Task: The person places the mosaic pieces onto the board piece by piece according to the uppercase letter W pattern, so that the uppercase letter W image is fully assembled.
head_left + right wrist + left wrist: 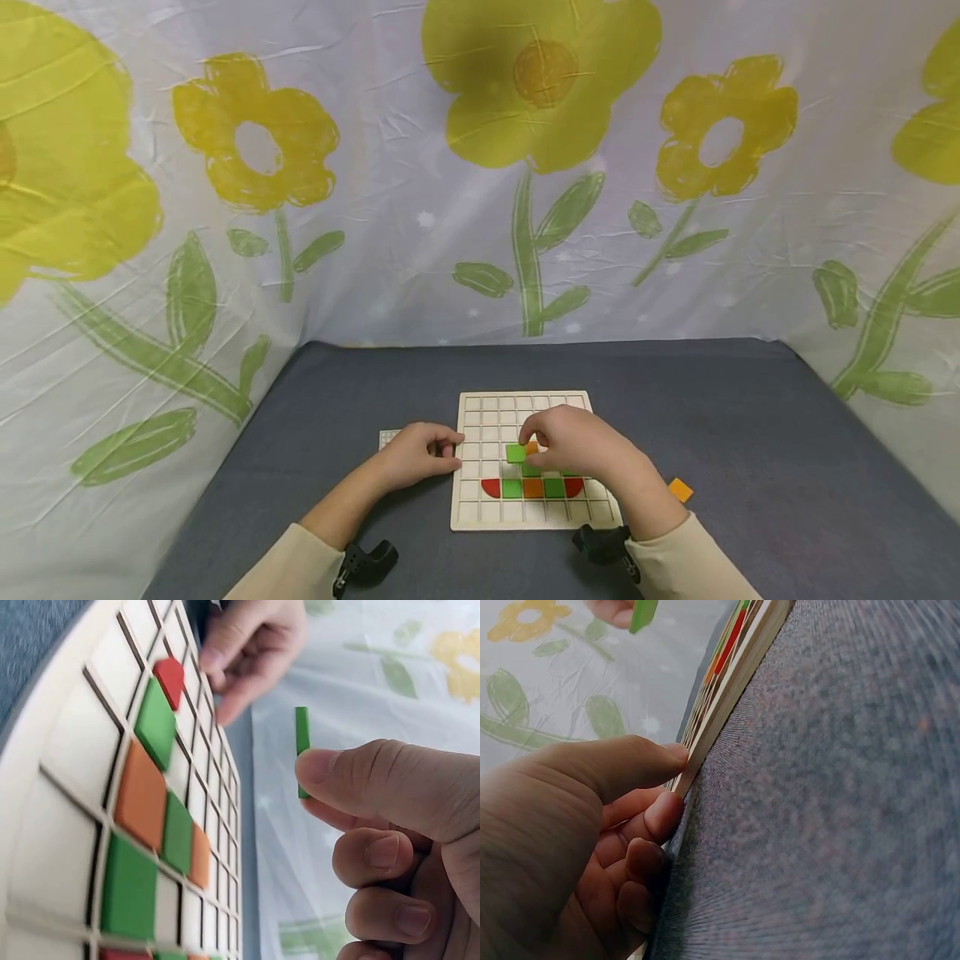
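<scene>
A pale wooden grid board [480, 517] lies on the dark cloth. Red quarter-round pieces [491, 488] and green and orange square tiles [532, 488] form a row near its front, with more tiles behind, partly under my right hand. My right hand [581, 442] pinches a green square tile [302, 735] between thumb and forefinger, held above the board in the right wrist view. My left hand [420, 452] is at the board's left edge. Its thumb and forefinger tips touch that edge in the left wrist view, the other fingers loosely bent.
A loose orange tile [681, 490] lies on the cloth right of the board, beside my right forearm. A small gridded white piece [386, 437] shows partly behind my left hand. Black wrist devices [367, 565] sit at both cuffs. A flowered curtain [390, 250] stands behind the table.
</scene>
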A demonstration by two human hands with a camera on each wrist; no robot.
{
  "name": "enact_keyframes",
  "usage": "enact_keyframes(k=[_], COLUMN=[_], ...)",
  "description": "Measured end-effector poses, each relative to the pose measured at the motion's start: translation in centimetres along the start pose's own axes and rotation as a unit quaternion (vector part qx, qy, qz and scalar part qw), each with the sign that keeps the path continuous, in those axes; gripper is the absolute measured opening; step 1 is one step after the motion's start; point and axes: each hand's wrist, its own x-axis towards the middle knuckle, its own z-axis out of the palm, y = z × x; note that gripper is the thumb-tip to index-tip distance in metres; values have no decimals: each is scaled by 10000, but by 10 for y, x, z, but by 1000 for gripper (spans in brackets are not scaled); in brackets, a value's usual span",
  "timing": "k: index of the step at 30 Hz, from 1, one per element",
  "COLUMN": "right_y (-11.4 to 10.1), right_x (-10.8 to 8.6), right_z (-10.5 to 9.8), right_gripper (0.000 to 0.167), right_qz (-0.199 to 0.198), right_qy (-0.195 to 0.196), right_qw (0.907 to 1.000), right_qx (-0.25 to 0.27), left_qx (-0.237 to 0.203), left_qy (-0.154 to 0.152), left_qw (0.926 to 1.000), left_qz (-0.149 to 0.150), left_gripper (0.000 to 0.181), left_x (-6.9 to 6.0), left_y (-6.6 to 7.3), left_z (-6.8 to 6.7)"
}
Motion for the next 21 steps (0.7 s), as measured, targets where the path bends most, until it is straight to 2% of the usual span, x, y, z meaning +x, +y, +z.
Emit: enact_keyframes(k=[11,21], right_y=[-6,-5], right_x=[21,33], right_z=[25,38], right_gripper=[14,14], right_qz=[-182,89], right_qy=[-61,-193], right_qw=[9998,9992], right_qx=[-80,-348], left_qx=[-2,-51], left_qy=[49,91], left_qw=[10000,9999], left_qz=[-38,-53], left_gripper=[33,34], left_x=[2,3], left_y=[1,2], left_z=[0,0])
